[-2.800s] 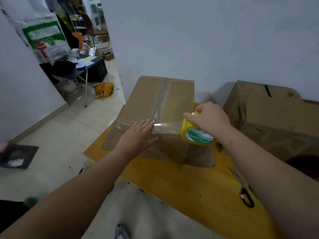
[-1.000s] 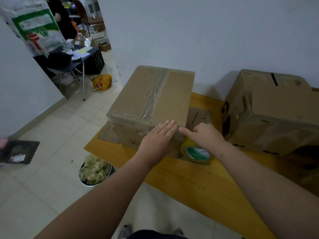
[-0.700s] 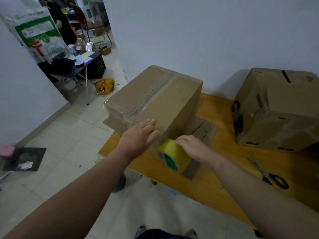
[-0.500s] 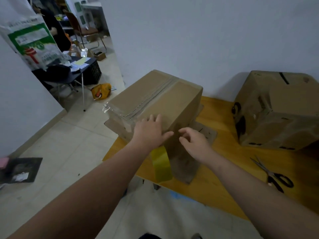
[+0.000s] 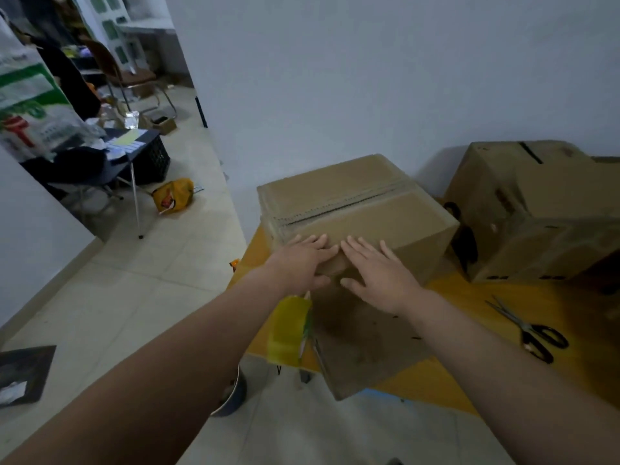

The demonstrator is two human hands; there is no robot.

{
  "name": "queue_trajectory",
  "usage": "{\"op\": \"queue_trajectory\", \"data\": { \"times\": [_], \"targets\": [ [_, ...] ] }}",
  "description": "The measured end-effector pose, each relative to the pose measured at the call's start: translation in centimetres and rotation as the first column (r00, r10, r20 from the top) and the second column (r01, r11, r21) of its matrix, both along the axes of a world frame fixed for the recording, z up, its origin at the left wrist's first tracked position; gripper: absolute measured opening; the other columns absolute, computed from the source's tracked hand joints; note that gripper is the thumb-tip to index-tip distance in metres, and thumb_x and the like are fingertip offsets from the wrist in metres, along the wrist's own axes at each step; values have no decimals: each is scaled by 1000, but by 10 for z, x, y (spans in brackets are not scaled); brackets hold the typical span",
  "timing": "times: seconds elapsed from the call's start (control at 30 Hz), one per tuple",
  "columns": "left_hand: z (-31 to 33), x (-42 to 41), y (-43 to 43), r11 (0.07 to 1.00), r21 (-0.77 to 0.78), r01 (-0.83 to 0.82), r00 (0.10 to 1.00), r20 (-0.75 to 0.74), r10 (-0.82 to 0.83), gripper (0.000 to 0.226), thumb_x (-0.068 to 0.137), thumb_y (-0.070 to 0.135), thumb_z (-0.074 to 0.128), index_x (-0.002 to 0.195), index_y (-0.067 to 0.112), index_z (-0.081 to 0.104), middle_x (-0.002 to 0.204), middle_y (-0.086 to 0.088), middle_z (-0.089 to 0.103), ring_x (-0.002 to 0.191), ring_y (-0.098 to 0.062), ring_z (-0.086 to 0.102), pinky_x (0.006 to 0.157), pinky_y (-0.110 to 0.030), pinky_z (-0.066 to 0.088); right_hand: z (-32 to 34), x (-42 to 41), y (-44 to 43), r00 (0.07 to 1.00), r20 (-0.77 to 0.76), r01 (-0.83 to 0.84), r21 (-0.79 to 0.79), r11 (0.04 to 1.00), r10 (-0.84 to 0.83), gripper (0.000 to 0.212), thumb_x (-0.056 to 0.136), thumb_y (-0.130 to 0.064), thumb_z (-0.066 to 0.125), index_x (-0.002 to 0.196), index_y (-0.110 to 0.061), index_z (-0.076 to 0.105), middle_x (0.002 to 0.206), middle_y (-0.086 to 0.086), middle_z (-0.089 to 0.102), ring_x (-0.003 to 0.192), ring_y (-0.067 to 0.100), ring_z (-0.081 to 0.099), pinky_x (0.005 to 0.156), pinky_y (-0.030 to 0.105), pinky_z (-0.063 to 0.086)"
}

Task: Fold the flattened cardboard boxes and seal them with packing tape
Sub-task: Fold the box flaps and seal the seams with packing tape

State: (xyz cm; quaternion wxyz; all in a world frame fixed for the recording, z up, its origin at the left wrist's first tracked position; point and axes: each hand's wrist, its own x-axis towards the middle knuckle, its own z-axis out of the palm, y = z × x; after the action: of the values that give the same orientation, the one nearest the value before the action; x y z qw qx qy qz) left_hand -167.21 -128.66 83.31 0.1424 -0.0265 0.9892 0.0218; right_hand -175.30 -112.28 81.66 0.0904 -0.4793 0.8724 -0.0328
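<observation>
A folded brown cardboard box (image 5: pixel 362 209) stands on the yellow wooden table (image 5: pixel 469 330), its top seam taped. My left hand (image 5: pixel 302 263) and my right hand (image 5: pixel 375 273) lie flat side by side on the box's near face, fingers straight, pressing on it. A yellow roll of packing tape (image 5: pixel 290 330) hangs by its strip just below my left hand, off the table's near edge. Under the box lies a flattened piece of cardboard (image 5: pixel 362 344).
A second, larger cardboard box (image 5: pixel 536 209) stands at the right against the wall. Black-handled scissors (image 5: pixel 533 330) lie on the table to the right. A metal bowl (image 5: pixel 235 394) sits on the tiled floor below the table. A small dark table (image 5: pixel 110 159) stands at the far left.
The box has turned, so its taped seam now runs left to right. My right hand let go of the tape roll, which now hangs free. Both hands moved onto the near face.
</observation>
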Motion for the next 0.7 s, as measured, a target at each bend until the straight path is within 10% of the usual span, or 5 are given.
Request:
{"op": "queue_trajectory", "data": {
  "times": [0.23, 0.33, 0.43, 0.53, 0.7],
  "targets": [
    [-16, 35, 1, 930, 131, -344, 857, -362, 367, 75, 92, 61, 41, 152, 35, 6, 161, 2, -7, 147, -24, -14, 111, -46, -17, -12, -2, -24, 991, -46, 121, -90, 988, -126, 51, 106, -34, 25, 154, -22, 17, 162, -3, 13, 148, 12, 10, 120, 37, 4],
    [-41, 70, -4, 507, 582, -636, 556, -110, 824, 95, 84, 65, 52, 152, 30, -4, 161, -5, -4, 147, -30, 3, 118, -53, 7, -7, -1, -28, 990, -62, 125, -33, 992, -127, 50, 106, -31, 27, 154, -22, 19, 161, 0, 16, 148, 17, 13, 120, 39, 11],
    [-57, 86, 8, 42, 794, -606, 469, 314, 826, 84, 81, 66, 58, 142, 13, 36, 132, -11, 55, 115, -26, 57, 95, -44, 49, 5, 5, -36, 997, -71, 9, -139, 990, -19, 52, 101, -27, 36, 152, -24, 27, 156, 3, 30, 143, 21, 25, 116, 37, 21],
    [-54, 79, 26, -18, 820, -572, 400, 298, 867, 48, 91, 53, 54, 102, 7, 63, 93, -12, 69, 83, -23, 67, 81, -44, 57, 7, 8, -53, 961, 5, -270, -179, 946, 276, 51, 103, -34, 33, 153, -26, 24, 160, -5, 19, 148, 12, 12, 118, 28, 4],
    [-45, 79, 48, -245, 847, -473, 263, 401, 877, 35, 92, 53, 53, 90, 19, 61, 95, -4, 62, 91, -23, 60, 86, -43, 51, -11, 0, -63, 933, -40, -361, -65, 930, 359, 57, 102, -47, 32, 154, -25, 20, 162, -5, 13, 149, 13, 9, 119, 32, 4]
  ]
}}
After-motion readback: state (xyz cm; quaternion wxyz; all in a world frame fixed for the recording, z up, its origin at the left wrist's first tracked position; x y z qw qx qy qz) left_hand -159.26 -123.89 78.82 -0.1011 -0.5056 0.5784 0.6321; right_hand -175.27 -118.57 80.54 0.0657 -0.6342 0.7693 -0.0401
